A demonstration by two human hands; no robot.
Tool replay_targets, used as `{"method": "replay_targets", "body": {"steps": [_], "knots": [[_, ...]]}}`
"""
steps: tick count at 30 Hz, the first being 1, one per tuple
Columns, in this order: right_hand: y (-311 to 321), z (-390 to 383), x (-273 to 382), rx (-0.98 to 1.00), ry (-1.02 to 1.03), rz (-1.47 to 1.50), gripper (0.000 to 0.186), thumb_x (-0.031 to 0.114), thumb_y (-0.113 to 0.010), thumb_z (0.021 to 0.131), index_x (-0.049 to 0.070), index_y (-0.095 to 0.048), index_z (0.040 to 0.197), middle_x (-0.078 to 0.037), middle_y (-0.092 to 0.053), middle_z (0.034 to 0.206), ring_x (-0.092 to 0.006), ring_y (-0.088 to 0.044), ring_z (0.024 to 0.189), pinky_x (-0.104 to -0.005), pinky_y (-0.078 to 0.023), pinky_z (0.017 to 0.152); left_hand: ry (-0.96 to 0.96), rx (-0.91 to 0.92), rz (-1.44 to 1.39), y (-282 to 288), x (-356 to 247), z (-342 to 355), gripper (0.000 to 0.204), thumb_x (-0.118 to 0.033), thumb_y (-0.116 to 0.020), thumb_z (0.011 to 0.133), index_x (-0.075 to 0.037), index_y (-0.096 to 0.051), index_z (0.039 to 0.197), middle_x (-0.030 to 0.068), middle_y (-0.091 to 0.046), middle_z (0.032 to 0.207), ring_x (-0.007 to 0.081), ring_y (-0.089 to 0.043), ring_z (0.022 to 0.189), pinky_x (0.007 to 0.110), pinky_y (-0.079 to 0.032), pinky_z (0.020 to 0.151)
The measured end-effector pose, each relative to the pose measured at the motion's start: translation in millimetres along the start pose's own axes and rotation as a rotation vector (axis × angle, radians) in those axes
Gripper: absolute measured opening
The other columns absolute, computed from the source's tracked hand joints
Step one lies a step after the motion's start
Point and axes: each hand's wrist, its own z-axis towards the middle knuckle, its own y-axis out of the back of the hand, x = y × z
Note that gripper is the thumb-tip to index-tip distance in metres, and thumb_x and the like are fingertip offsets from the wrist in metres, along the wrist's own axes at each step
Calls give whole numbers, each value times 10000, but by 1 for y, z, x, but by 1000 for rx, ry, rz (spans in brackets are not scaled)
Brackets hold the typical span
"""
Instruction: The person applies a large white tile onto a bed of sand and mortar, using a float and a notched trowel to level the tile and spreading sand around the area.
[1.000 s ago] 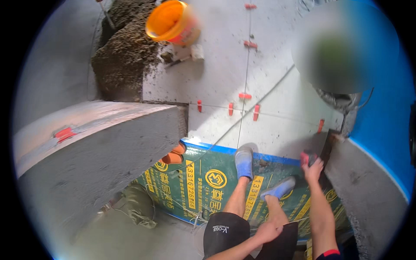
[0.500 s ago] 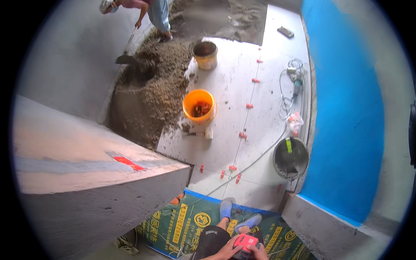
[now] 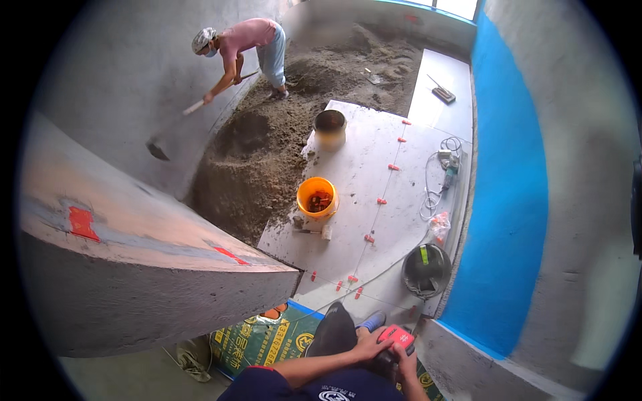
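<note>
I hold the red device point(image 3: 397, 335) low over my knees, left hand point(image 3: 366, 346) gripping its left edge, right hand point(image 3: 406, 355) cupped beneath. Since half a second ago, view has lifted: orange bucket point(image 3: 317, 198) nearer, a person shovelling point(image 3: 244, 50) fully shown.

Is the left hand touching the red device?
Touching. The head view shows the left hand with its fingers laid on the red device, no gap between; the right hand holds it from below.

Both hands, left point(image 3: 369, 346) and right point(image 3: 406, 357), meet low in front, fingers curled, forearms bent inward.
</note>
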Motion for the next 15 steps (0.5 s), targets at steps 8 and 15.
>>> {"method": "replay_targets", "body": {"steps": [8,15], "knots": [[-23,50,100,136,91,38,460,206,-768,800,79,-581,1201,-61,-667,1025,-195,-679,870,-371,-587,743,236,314,-412,65,-122,86,861,-685,-308,973,6,-327,1486,210,-451,1455,274,-468,1331,369,-361,1110],[-136,141,206,208,140,-246,663,297,-816,762,56,-470,1274,-107,-575,1186,-197,-618,1015,-348,-536,849,99,345,-1171,192,-176,207,922,-765,-282,910,-40,-283,1479,231,-486,1387,373,-496,1286,530,-419,1068]]}}
